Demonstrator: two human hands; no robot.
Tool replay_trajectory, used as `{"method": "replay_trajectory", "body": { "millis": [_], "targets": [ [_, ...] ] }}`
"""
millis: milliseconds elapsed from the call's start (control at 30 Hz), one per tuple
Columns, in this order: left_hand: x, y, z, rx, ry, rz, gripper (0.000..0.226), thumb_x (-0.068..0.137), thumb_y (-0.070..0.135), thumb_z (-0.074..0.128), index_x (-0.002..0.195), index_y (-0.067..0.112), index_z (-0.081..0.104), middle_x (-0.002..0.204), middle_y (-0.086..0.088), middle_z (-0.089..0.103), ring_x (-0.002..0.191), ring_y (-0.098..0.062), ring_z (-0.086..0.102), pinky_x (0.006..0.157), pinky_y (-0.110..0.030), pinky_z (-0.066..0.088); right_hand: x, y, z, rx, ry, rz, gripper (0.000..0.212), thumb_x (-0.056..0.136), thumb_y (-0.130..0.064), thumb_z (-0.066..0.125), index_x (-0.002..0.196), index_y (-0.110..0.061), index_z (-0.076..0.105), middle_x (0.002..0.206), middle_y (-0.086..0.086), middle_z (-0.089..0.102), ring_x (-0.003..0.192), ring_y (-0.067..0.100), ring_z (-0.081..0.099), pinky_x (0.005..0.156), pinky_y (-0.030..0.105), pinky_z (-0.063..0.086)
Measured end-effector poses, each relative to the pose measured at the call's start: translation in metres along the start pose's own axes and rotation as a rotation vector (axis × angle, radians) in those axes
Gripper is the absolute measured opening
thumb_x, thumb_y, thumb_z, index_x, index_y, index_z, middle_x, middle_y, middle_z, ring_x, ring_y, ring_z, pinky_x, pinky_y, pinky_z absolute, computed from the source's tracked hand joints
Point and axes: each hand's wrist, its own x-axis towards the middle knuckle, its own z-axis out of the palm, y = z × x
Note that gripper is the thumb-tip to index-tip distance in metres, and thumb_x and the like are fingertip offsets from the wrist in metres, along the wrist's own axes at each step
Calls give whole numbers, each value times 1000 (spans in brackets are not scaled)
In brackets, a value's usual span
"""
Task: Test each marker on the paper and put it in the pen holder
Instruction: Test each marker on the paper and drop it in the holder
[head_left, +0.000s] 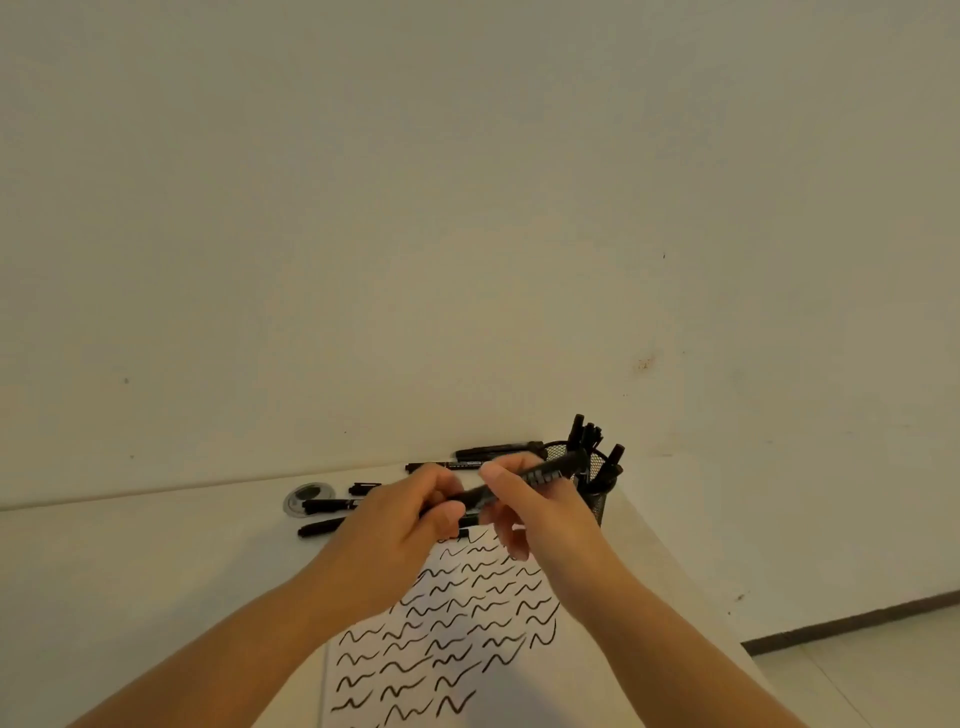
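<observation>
Squiggle-covered paper (457, 639) is lying nearest on the table (130, 571), and above its far end the left hand (395, 525) and right hand (540, 514) are both gripping 1 black marker (540, 475), fingers curled around it, just beside the mesh pen holder (597, 493) already holding several markers.

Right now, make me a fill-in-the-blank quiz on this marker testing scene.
1. Both hands, left hand and right hand, hold one ____ marker.
2. The paper is covered with wavy ____ squiggles.
3. The mesh pen holder stands to the ____ of the loose markers on the table.

Missing words: black; black; right
</observation>
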Motion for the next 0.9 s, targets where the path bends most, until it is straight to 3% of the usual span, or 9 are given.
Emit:
{"method": "replay_trajectory", "body": {
  "millis": [133, 233, 367, 533, 633, 700, 767, 833, 900],
  "targets": [
    [-28, 9, -6, 12, 85, 29, 5, 77, 52, 56, 79, 47, 58, 81, 27, 64, 76, 0, 60, 68, -23, 48, -23, 1, 13, 140, -2, 90, 27, 88, -26, 56, 67, -10, 58, 43, 3, 50, 37, 13, 40, 39, 20, 30],
    [-43, 10, -7, 221, 185, 99, 34, 72, 71, 46, 81, 43, 64, 69, 19, 65, 67, 1, 58, 60, -19, 46, -35, 2, 21, 217, 39, 170, 28, 90, -21, 52, 67, -7, 60, 41, 3, 51, 35, 14, 43, 37, 20, 32],
    [-57, 12, -6, 640, 304, 357, 54, 89, 56, 27, 82, 26, 71, 65, 14, 68, 54, -4, 61, 46, -16, 47, -48, 5, 28, 352, 68, 299, 28, 91, -20, 51, 68, -6, 60, 43, 5, 51, 35, 14, 44, 35, 21, 34],
    [-80, 12, 3, 702, 299, 416, 56, 95, 45, 22, 75, 22, 70, 57, 11, 63, 43, -9, 54, 39, -19, 43, -64, 13, 25, 341, 69, 367, 25, 85, -14, 49, 63, -4, 56, 40, 6, 47, 31, 14, 37, 32, 21, 29],
    [-93, 17, 14, 604, 206, 309, 41, 87, 45, 34, 76, 25, 68, 55, 13, 61, 44, -8, 54, 37, -21, 42, -73, 21, 26, 290, 102, 378, 28, 85, -11, 48, 60, -2, 55, 37, 8, 43, 27, 14, 32, 31, 18, 25],
    [-97, 16, 20, 442, 123, 190, 39, 86, 49, 31, 77, 29, 62, 57, 14, 60, 49, -4, 52, 46, -22, 41, -74, 24, 24, 297, 139, 351, 29, 84, -7, 47, 56, -2, 53, 34, 7, 40, 25, 13, 30, 31, 15, 22],
    [-100, 0, 16, 207, 59, 8, 30, 89, 45, 37, 71, 32, 58, 54, 18, 58, 50, -2, 50, 50, -15, 36, -68, 24, 3, 399, 286, 287, 30, 82, -3, 45, 52, -4, 45, 30, 4, 35, 21, 12, 26, 31, 10, 19],
    [-103, -24, -2, -37, 132, -214, 35, 93, 31, 44, 61, 30, 58, 45, 13, 53, 44, -4, 44, 50, -19, 35, -62, 23, -35, 478, 452, 181, 29, 82, -4, 42, 53, -5, 41, 28, 1, 31, 21, 11, 22, 32, 8, 15],
    [-103, -46, -18, -206, 143, -365, 38, 97, 22, 41, 63, 23, 58, 41, 5, 47, 45, -9, 41, 52, -26, 34, -60, 28, -61, 326, 463, 119, 30, 85, -7, 42, 56, -3, 45, 29, 0, 32, 23, 11, 23, 31, 12, 16]
  ]
}}
